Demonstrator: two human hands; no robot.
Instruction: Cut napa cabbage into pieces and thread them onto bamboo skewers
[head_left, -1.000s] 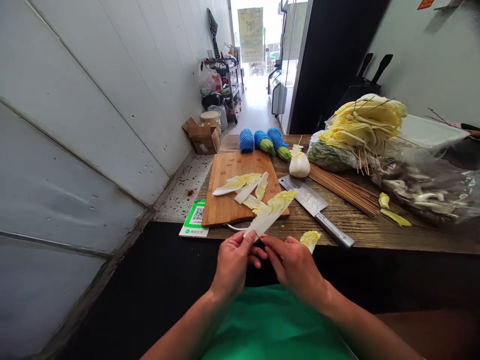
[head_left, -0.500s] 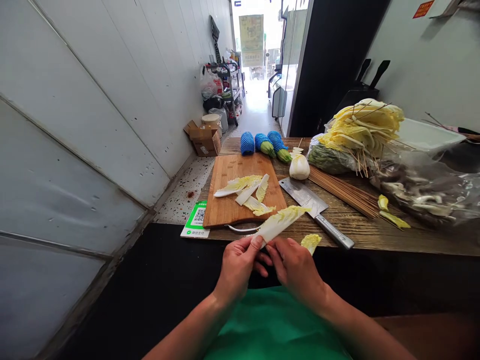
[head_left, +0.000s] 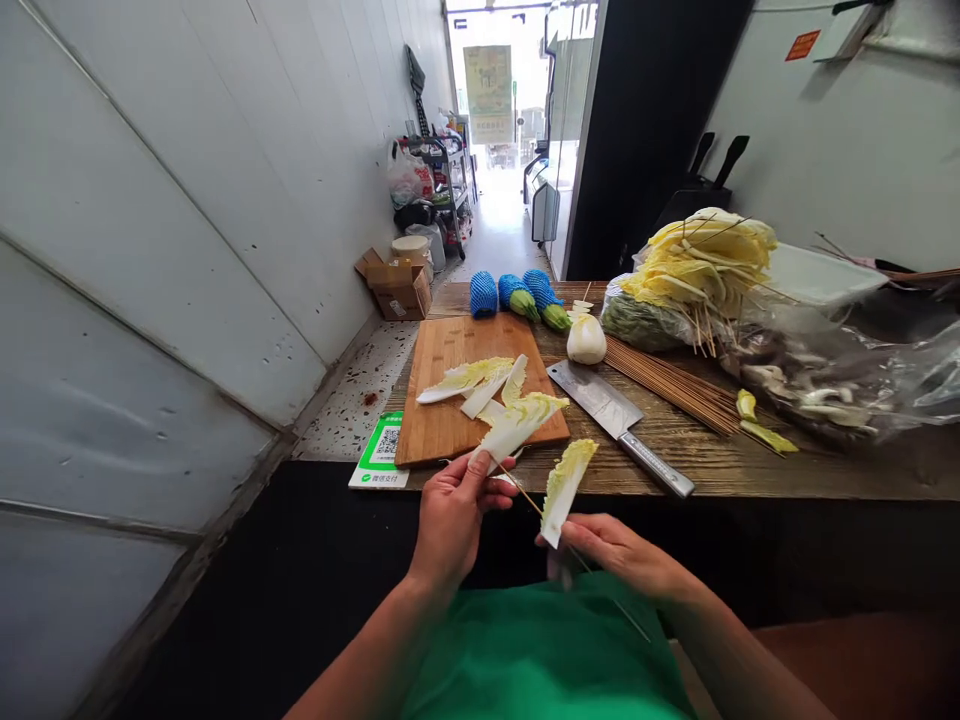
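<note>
My left hand [head_left: 452, 510] is closed on a strip of napa cabbage leaf [head_left: 517, 428], white at the stem and frilly yellow at the tip. A thin skewer [head_left: 523, 492] runs from that strip down to the right. My right hand [head_left: 619, 552] pinches a smaller cabbage leaf piece [head_left: 568, 485] by its white end, where the skewer passes and comes out below toward my green apron [head_left: 540, 650]. Whether the skewer pierces this piece is hard to see. Beyond my hands, more cabbage strips [head_left: 457, 380] lie on the wooden cutting board [head_left: 435, 440].
Right of the board lie a cleaver [head_left: 600, 400], a cabbage heart [head_left: 586, 340] and a bundle of skewers [head_left: 675, 390]. Skewered cabbage [head_left: 705, 260] is piled behind a plastic bag of mushrooms [head_left: 825, 390]. Squashes in blue netting [head_left: 517, 295] sit at the far edge.
My hands have moved apart. My right hand now has a smaller cabbage piece, and a skewer shows between the hands. The loose yellow piece at the table edge is gone from there.
</note>
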